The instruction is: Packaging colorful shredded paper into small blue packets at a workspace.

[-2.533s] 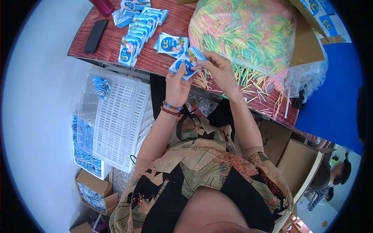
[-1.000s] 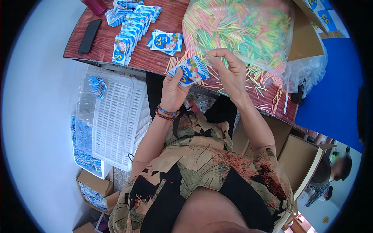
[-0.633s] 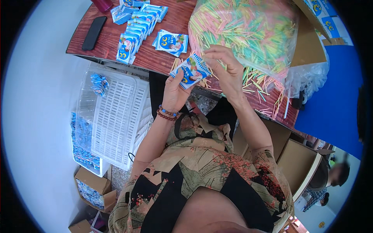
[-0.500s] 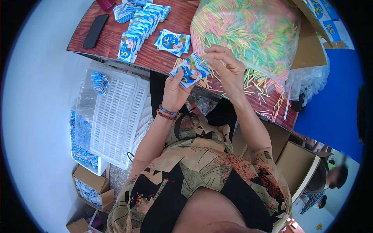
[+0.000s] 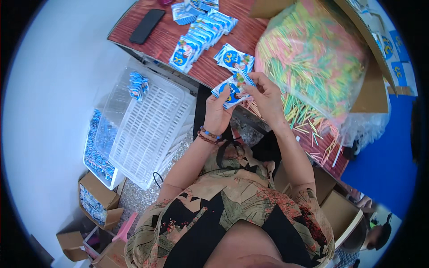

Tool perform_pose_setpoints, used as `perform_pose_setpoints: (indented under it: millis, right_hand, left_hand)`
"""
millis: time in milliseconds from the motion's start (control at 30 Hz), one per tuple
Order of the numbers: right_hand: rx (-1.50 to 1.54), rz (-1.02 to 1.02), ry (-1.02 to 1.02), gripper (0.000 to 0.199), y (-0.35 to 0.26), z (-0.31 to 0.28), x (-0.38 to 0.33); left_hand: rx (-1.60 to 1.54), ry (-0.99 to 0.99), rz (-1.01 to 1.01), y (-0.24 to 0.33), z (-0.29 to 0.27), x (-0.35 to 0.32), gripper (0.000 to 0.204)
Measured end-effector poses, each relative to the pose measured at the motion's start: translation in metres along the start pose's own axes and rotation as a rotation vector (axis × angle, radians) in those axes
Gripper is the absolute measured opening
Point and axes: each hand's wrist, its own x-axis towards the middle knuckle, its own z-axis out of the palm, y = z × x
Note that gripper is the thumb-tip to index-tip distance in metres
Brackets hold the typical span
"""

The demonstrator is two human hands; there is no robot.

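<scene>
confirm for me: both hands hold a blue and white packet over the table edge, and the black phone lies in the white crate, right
Not quite. The black phone lies on the wooden table, not in the white crate, as the head view shows. Both hands, left and right, do hold the blue and white packet.

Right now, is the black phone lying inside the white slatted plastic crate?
No. The black phone lies on the reddish wooden table, while the white slatted plastic crate sits below the table's edge.

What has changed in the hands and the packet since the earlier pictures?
The packet has been lifted slightly off the table toward the body. The left hand still holds it from below, and the right hand still works at its top edge. The packet row, phone and bag of sticks stayed put.
</scene>
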Motion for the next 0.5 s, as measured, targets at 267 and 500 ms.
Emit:
perform_pose_setpoints:
  millis: [267,500]
  right_hand:
    - [0.02,-0.139,-0.083,0.022,0.002,0.056,0.107]
    - [-0.407,-0.187,-0.116,0.033,0.017,0.097,0.162]
  left_hand:
    - [1.41,0.339,0.997,0.093,-0.021,0.039,0.082]
    - [2.056,0.374,0.708,0.114,-0.018,0.106,0.111]
